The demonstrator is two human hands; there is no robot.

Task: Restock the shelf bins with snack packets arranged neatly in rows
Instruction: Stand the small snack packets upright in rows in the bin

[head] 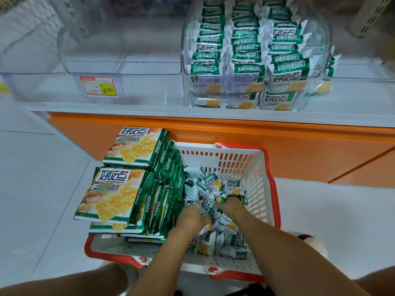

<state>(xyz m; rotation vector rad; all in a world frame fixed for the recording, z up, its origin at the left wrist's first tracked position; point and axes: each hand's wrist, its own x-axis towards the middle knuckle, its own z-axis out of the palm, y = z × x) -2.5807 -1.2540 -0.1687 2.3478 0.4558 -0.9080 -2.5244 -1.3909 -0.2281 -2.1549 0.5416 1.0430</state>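
Both hands down in the shopping basket [263, 189] on the floor, white with a red-orange rim, parked against the orange base panel [213, 135] of the shelf [149, 107]. Left hand [192, 212] and right hand [226, 204] sit side by side, nearly touching, fingers dug into the loose small snack packets [213, 184] heaped in the basket's right half. Fingertips are buried under the wrappers, so can't tell if either hand is actually gripping a packet or just pushing in. Beaded bracelet [236, 210] on the right wrist. Left half of the basket holds large cracker packs [111, 195]: two lying flat, face up on top, more standing on edge next to them, the stack overhanging the basket's left rim. Up on the shelf, the clear bin on the right [320, 39] holds the same green-and-white small packets in three rows running front to back, a few lying flat at the front bottom. Clear bin to its left [70, 50] carries a red-and-yellow price label [99, 86] reading 8.60 on its front.
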